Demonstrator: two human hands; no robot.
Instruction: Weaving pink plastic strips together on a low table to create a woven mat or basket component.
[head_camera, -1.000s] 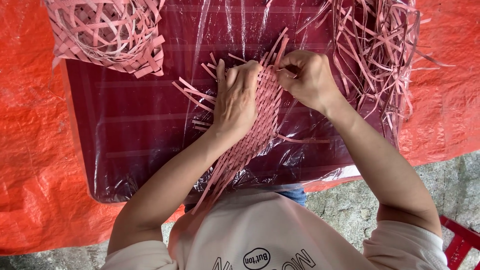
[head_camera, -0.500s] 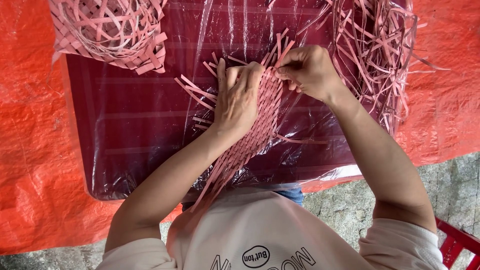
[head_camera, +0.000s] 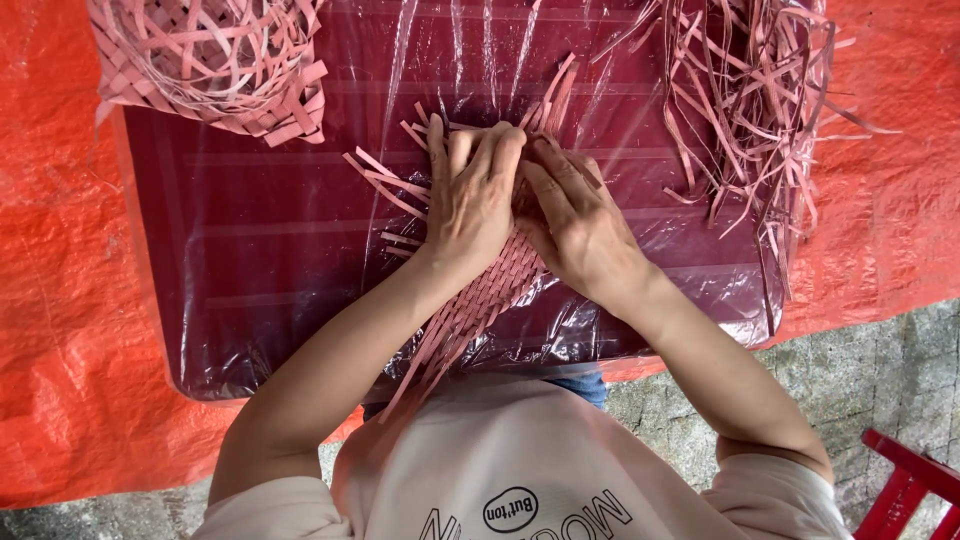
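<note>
Both hands sit at the middle of the dark red board (head_camera: 250, 260), pressed onto a woven pink mat (head_camera: 490, 290). The left hand (head_camera: 472, 195) lies flat, fingers close together, holding the weave down; the right hand (head_camera: 575, 225) curls narrow beside it, fingertips working a strip at the mat's top edge. The woven stretch runs toward six o'clock, into the lap, while loose ends fan out at twelve and ten, so I'd judge the weave partly done. A pile of loose strips (head_camera: 760, 100) waits at two o'clock, a finished-looking woven piece (head_camera: 215, 60) at ten
</note>
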